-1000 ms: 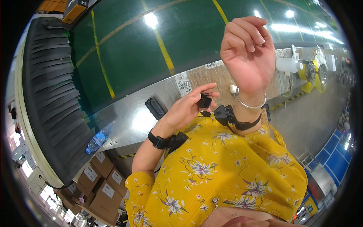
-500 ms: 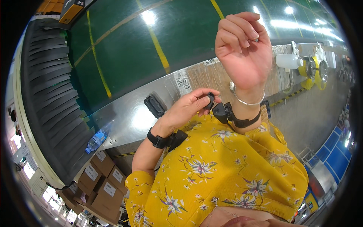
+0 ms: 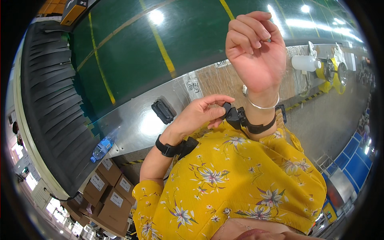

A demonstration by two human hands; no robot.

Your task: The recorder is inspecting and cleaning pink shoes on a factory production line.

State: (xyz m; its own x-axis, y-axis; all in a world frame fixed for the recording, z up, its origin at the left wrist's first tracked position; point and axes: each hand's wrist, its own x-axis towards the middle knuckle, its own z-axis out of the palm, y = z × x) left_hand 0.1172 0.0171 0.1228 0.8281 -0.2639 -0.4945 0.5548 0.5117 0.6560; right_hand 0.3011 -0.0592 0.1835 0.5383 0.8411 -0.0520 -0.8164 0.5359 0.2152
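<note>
At the right wrist, left hand fingertips pinched on a small black device strapped to a black band, thumb and forefinger closed on its edge. Just above the band, a thin silver bangle. Right hand raised upright, fingers curled loosely inward, holding nothing. Around the left wrist, another black band with a similar device. Below both, yellow flowered sleeves. Beyond, a metal counter with a black handle, a water bottle, stacked cardboard boxes.
</note>
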